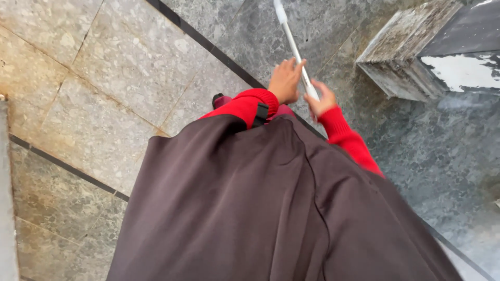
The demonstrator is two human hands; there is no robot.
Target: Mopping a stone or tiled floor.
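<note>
Head view
Nearest: a dark brown garment (pixel 271 208) fills the lower frame and hides the legs and feet.
Hidden: the white pole (pixel 294 49) runs off the top edge; its far end is cut off.
Left hand (pixel 285 80): fingers curled around the pole.
Right hand (pixel 320 101): clamped on the pole just below, close beside the left.
Sleeves: red.
Floor (pixel 104 78): grey stone tiles with dark strips.
Top right: a worn stone block (pixel 411 52), white patches on top.

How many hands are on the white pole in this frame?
2. The left hand grips the white pole higher up, and the right hand holds it just below, near its lower end. Both wear red sleeves. The pole's tip is out of frame.
</note>
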